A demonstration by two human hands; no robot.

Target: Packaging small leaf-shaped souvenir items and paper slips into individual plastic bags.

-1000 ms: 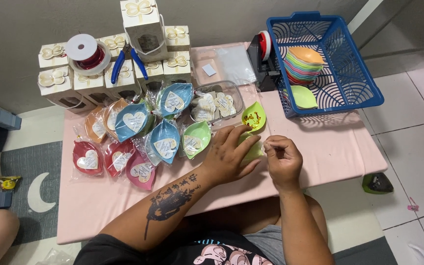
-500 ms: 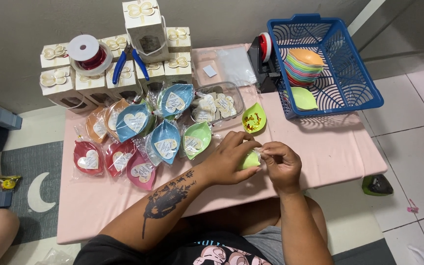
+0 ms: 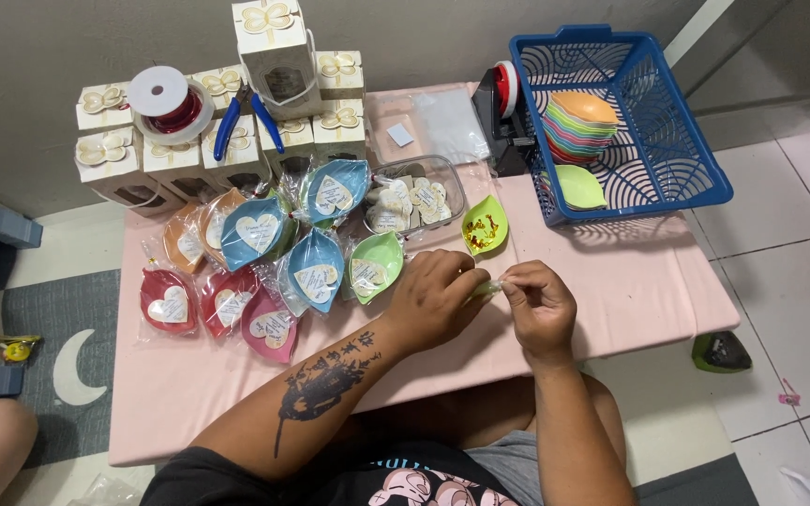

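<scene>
Head view of a pink worktop. Left hand and right hand meet near the middle of the front half, both pinched shut on a small clear packet held between their fingertips just above the cloth; its contents cannot be told. Just behind the hands lies a green dish holding small red and gold bits. Beside it, toward the back, a clear tub holds heart-tagged pieces. At the right back corner a blue basket overhangs the worktop's right edge; inside are a stack of coloured dishes and one loose green dish. A black tape dispenser stands touching the basket's left wall. The left half carries wrapped dishes, blue, red, orange and green, each with a heart tag, overlapping one another. Along the back edge stand cream boxes, one stacked higher, bearing a ribbon spool and blue-handled pliers. Open cloth lies along the front edge on the left and to the right of the right hand, up to the right edge.
</scene>
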